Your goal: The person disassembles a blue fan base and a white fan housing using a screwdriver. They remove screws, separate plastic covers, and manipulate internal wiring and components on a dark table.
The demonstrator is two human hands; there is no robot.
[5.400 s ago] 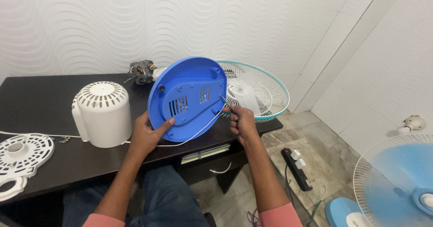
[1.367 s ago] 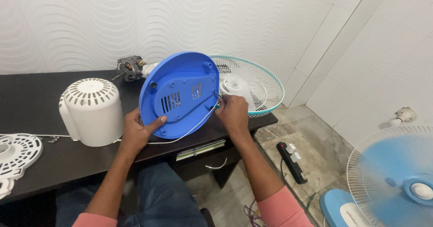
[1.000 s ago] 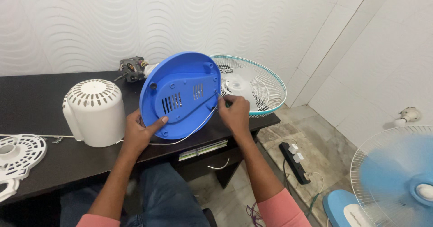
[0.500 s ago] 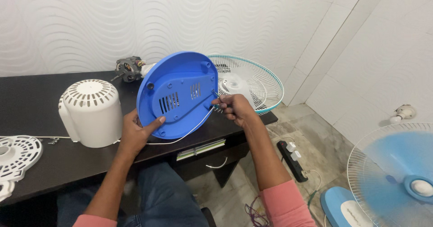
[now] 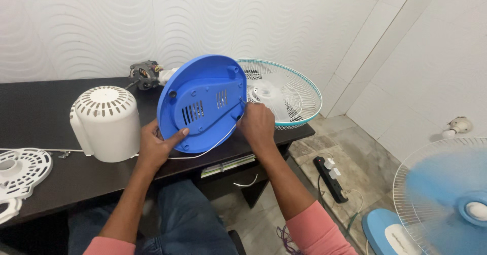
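Note:
A round blue fan base (image 5: pixel 203 103) is tilted up over the dark table (image 5: pixel 35 113), its vented underside facing me. My left hand (image 5: pixel 154 146) grips its lower left rim with the thumb on the underside. My right hand (image 5: pixel 257 125) is closed at its right edge, where a thin white cord (image 5: pixel 213 144) runs across the underside and down along the rim. What the right fingers pinch is hidden.
A white vented motor cover (image 5: pixel 105 123) stands left of the base. A white grille piece (image 5: pixel 20 171) lies at the far left, a bare motor (image 5: pixel 144 75) behind. A fan guard (image 5: pixel 281 90) lies at the right. On the floor are a power strip (image 5: pixel 332 176) and a running blue fan (image 5: pixel 446 196).
The blue base has stayed tilted in both hands with small shifts. My right hand moved from the rim toward the cord at the right edge and closed there.

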